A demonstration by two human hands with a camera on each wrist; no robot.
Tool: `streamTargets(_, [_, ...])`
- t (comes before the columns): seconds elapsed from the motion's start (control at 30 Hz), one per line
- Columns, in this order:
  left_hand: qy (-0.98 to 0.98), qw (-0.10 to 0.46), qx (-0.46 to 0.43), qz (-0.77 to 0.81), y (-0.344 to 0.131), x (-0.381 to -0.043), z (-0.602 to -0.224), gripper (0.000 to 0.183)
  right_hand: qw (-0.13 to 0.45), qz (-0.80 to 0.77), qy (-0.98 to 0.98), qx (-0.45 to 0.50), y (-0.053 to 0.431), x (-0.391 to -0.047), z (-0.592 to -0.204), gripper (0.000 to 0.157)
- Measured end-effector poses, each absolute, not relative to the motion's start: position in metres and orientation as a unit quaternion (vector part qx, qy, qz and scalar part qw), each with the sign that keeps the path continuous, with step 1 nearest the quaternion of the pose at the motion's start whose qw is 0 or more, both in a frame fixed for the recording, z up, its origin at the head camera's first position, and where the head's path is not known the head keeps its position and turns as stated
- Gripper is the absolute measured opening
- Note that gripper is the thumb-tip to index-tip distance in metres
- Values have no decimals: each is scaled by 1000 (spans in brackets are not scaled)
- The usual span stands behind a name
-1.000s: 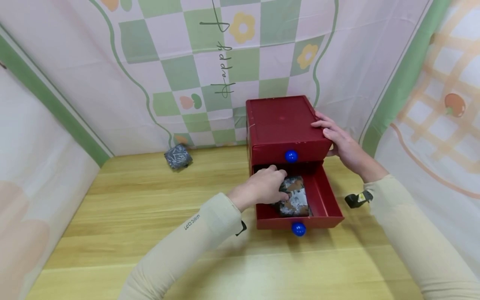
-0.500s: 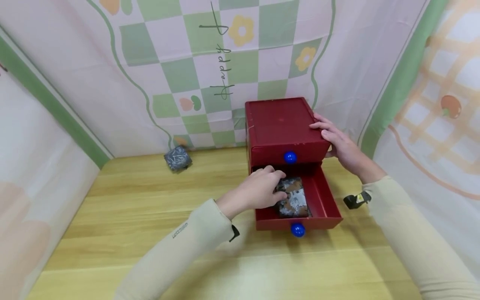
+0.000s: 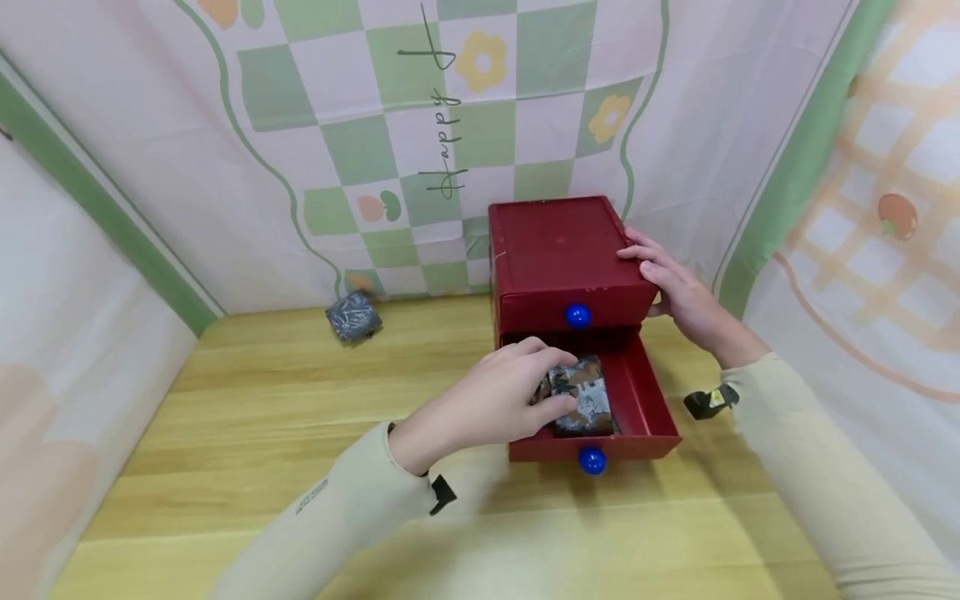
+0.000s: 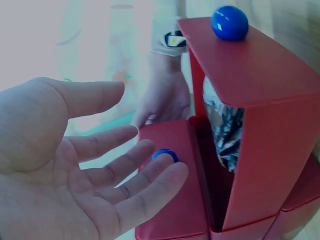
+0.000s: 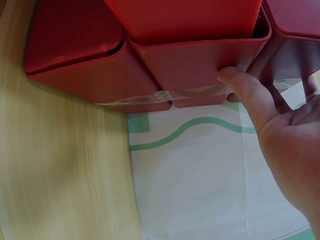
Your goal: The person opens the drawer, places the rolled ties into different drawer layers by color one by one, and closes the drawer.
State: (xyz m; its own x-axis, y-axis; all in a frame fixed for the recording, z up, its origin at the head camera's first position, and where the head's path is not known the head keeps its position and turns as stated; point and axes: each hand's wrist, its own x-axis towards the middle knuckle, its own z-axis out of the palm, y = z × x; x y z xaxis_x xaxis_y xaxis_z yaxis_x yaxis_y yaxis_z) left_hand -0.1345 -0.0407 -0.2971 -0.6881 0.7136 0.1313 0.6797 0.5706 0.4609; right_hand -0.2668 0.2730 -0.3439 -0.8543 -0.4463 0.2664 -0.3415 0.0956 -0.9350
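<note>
Camouflage bundle point(image 3: 591, 402) looks soft and light, best pinched by its sides; left hand point(image 3: 498, 396) has fingers apart, right hand point(image 3: 686, 300) rests on cabinet point(image 3: 558, 243)

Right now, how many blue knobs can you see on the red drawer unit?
2: the upper knob on the closed top drawer, the lower knob on the pulled-out drawer below it. Another may be hidden underneath.

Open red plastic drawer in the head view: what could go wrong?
Pinch: the bare left hand is close by the open red plastic drawer; shutting it might catch fingers.
Snag: the brown-and-grey camouflage bundle inside could catch under the closed red upper drawer.
Strain: clear tape across the seams of the red plastic cabinet might give under load.
</note>
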Motion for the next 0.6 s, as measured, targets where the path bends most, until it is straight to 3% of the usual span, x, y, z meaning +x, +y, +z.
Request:
streamTargets(0.33, [830, 64, 421, 361, -48, -104, -297, 39, 39, -614, 741, -268, 273, -267, -345, 41])
streamTargets(0.6, [785, 150, 431, 419, -37, -87, -326, 32, 34, -610, 744, -270, 272, -267, -345, 41])
